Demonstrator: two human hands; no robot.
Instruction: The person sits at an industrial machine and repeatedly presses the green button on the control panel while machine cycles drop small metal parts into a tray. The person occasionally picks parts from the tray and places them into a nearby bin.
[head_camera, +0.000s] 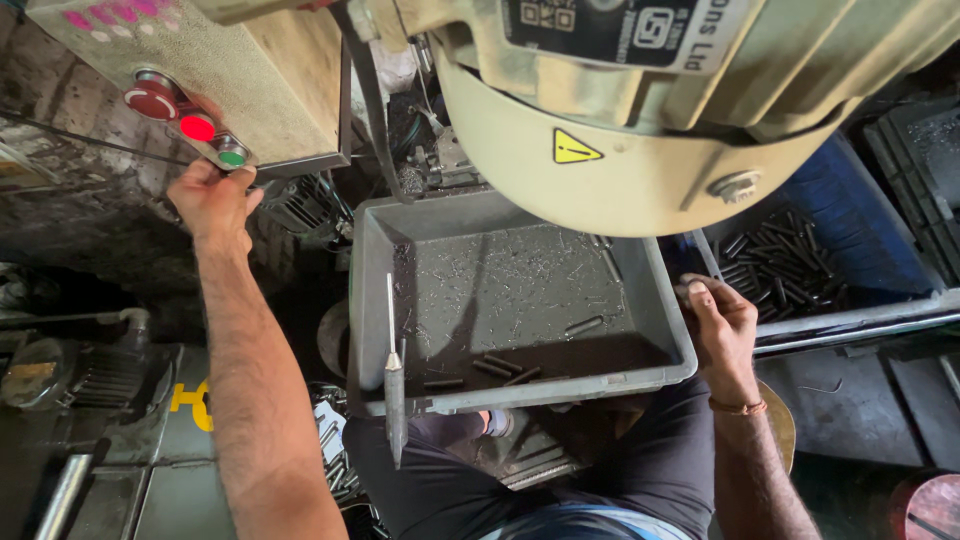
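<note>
1. The left hand (212, 196), upper left, reaches up, fingers curled, touching the button box (190, 80).
2. The right hand (722, 322) grips the grey tray (520, 300), middle.
3. Only a few dark rods (497, 366) lie inside; many more (780, 262) sit at right.

Left hand (213, 197) raised, fingers curled, right hand (722, 322) gripping

Grey plastic tray (520, 290) is sitting level across the seated person's lap, its floor dusted with fine metal shavings and carrying a few short dark metal rods (497, 366) near the front wall. Control box (215, 75), beige and grimy, is standing at upper left, its sloping panel showing red, glowing red and green round buttons.
</note>
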